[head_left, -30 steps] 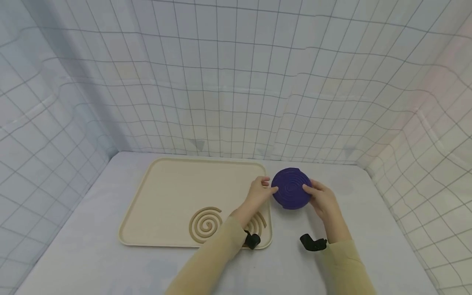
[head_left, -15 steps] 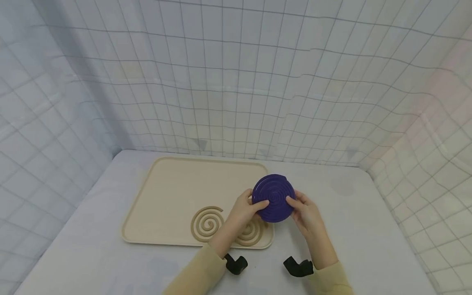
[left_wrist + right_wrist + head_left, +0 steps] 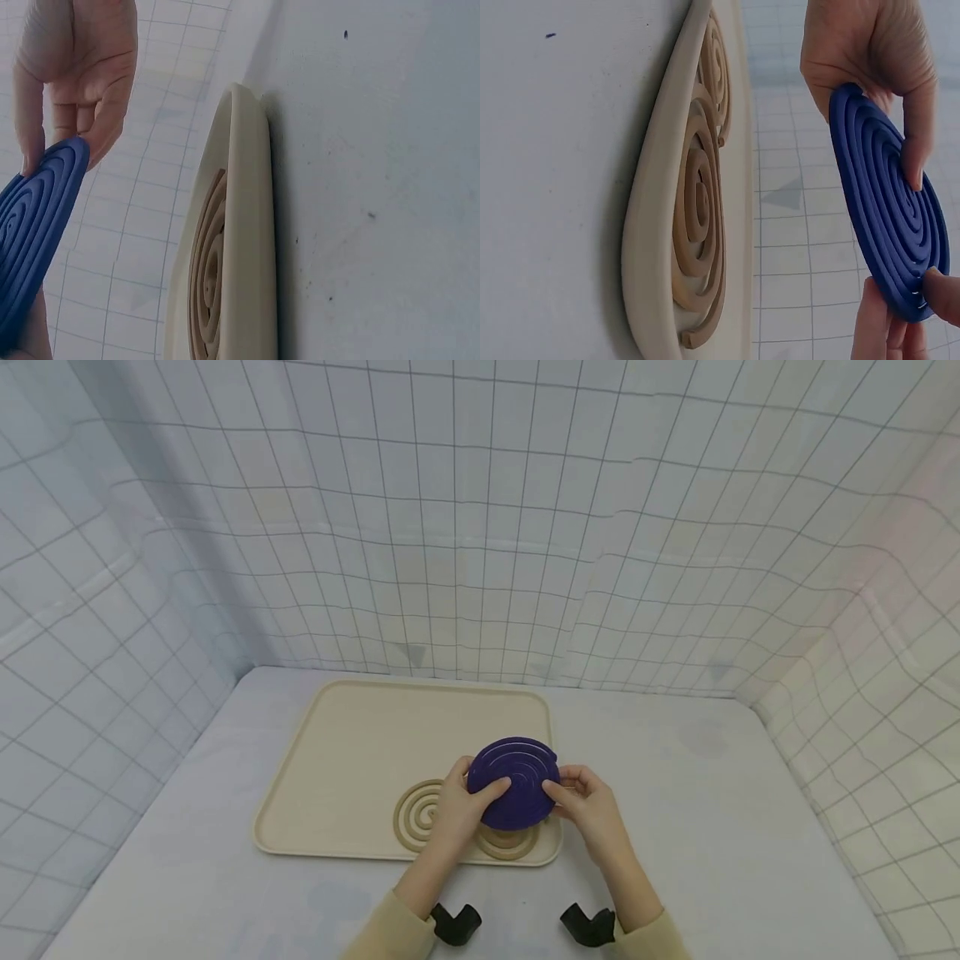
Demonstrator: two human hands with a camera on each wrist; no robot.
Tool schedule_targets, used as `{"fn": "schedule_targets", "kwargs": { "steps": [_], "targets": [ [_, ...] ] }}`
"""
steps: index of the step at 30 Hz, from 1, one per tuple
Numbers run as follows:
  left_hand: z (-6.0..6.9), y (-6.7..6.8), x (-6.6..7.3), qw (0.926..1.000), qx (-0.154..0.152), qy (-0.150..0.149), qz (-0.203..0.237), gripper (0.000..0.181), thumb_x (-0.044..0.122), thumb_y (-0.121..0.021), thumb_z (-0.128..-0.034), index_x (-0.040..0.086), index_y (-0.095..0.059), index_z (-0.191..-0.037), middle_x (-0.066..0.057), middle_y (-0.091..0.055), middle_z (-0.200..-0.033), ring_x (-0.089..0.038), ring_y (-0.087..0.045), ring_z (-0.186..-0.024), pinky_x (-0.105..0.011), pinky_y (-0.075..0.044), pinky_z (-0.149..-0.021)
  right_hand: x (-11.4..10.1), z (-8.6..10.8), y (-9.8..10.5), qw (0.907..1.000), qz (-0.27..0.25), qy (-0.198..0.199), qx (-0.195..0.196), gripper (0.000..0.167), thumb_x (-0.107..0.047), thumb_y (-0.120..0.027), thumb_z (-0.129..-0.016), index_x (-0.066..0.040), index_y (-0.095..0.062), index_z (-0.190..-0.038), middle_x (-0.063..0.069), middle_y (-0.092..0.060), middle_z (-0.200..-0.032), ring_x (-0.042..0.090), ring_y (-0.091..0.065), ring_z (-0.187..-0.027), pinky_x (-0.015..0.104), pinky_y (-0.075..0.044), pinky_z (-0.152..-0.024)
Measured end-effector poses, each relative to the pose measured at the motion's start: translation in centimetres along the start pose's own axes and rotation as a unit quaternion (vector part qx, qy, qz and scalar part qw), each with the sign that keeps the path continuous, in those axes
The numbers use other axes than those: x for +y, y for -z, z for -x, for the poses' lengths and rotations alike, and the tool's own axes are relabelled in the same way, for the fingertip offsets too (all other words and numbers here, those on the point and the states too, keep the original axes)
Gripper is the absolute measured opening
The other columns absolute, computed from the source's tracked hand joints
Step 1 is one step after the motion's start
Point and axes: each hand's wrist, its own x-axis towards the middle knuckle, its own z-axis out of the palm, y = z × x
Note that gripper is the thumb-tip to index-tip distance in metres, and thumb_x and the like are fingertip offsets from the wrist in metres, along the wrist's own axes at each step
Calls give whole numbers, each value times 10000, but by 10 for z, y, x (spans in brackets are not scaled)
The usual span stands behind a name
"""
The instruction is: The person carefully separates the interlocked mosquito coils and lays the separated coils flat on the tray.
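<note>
Blue-purple spiral disc (image 3: pixel 526 783): held up in the air by both hands, over the near right part of the tray as seen from the head, its ringed face tilted toward the wearer; a small step is shown on its upper right rim.
Left hand (image 3: pixel 459 806): the disc's left side is being pinched here, with the thumb laid well in across the rings and the fingers tucked behind, mostly hidden.
Right hand (image 3: pixel 592 810): the right rim is pinched too, thumb tip pressed on the face, fingers bent behind the edge.
Arms: both are brought in from the bottom of the head view, slanted toward each other, wrists well apart, hands met at the disc.
Pale yellow sleeves (image 3: pixel 393 935): worn on both arms, with a black elbow-shaped piece (image 3: pixel 457 928) seen beside each cuff.
Cream tray (image 3: pixel 375 743): laid flat on the white surface (image 3: pixel 690 843), its raised rim caught clearly by both wrist cameras.
Tan coils: two are set side by side at the tray's near edge; the left coil (image 3: pixel 408 818) is partly covered by the left hand, the right coil (image 3: pixel 507 847) by the disc.
Grid-lined cloth (image 3: pixel 480 527): hung behind and at both sides.
</note>
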Motion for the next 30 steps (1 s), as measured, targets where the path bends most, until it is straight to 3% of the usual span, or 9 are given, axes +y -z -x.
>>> {"fn": "schedule_targets", "kwargs": {
  "steps": [6, 9, 14, 19, 25, 30],
  "targets": [
    [3, 8, 2, 9980, 17, -149, -615, 377, 242, -769, -832, 50, -589, -1102, -146, -728, -1059, -253, -696, -984, -386, -558, -877, 0, 4, -4, 9950, 724, 548, 423, 241, -62, -752, -849, 58, -621, -1012, 34, -666, -790, 50, -625, -691, 264, -589, -669],
    [3, 10, 2, 9967, -14, -179, -795, 386, 267, -778, -827, 60, -598, -1099, -130, -724, -1073, -246, -688, -993, -406, -552, -887, 0, 6, -3, 9929, 912, 610, 453, 290, -81, -769, -839, 43, -618, -1054, 43, -648, -802, 48, -606, -681, 262, -584, -658],
    [2, 16, 4, 9904, -264, -321, -1316, 359, 285, -800, -810, 101, -612, -1054, -76, -720, -1056, -205, -670, -967, -397, -540, -875, -1, 6, 4, 9948, 859, 537, 64, 397, -101, -767, -847, -11, -582, -1186, 28, -605, -820, 74, -592, -677, 238, -549, -660],
    [3, 24, 8, 9805, -620, -560, -1777, 345, 257, -800, -803, 98, -621, -1051, -63, -714, -1025, -196, -660, -950, -382, -539, -851, -3, 7, 8, 9883, 1327, 700, -256, 288, -162, -798, -823, -46, -650, -1041, 9, -583, -795, 83, -563, -662, 211, -491, -609],
    [5, 32, 10, 9634, -1161, -630, -2333, 337, 271, -794, -808, 109, -622, -1048, -55, -700, -1024, -196, -642, -956, -403, -532, -838, -1, 11, 9, 9788, 1704, 597, -969, 291, -180, -794, -828, -39, -555, -917, 4, -538, -769, 90, -532, -638, 214, -469, -579],
    [5, 36, 10, 9529, -1451, -632, -2587, 366, 293, -793, -810, 110, -623, -1077, -48, -695, -1032, -213, -642, -985, -442, -532, -865, 0, 12, 8, 9711, 2046, 640, -1048, 256, -197, -797, -825, -74, -585, -900, -13, -530, -761, 95, -510, -666, 201, -432, -575]
  ]
}}
